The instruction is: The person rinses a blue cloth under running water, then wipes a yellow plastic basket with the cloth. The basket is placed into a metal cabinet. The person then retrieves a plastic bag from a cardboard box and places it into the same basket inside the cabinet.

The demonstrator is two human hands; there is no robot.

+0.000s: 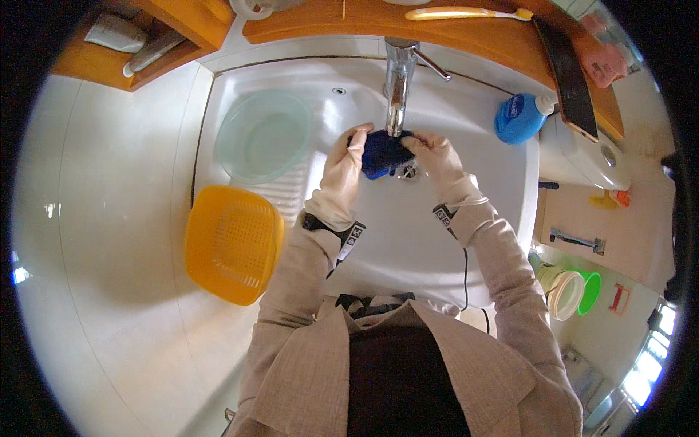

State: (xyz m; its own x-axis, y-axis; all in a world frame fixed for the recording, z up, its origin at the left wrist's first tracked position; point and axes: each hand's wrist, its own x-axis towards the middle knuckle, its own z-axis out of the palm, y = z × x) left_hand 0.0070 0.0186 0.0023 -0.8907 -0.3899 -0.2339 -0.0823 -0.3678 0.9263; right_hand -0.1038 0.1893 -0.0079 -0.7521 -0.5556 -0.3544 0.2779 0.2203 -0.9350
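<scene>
A dark blue cloth (386,151) is stretched between my hands, right under the spout of the chrome faucet (397,87). My left hand (344,169), in a pale glove, pinches its left edge. On the other side my right hand (435,156), gloved too, grips the right edge. Below the cloth hangs a brighter blue part, close to the drain (408,172) of the white sink (415,240). Whether water is running from the spout I cannot tell. The cloth's exact kind does not show.
A translucent basin (263,137) stands on the sink's ribbed left side, with a yellow plastic basket (234,244) nearer me. At right are a blue pump bottle (520,119) and a dark phone-like slab (566,80). A toothbrush (470,13) lies on the wooden shelf (320,29).
</scene>
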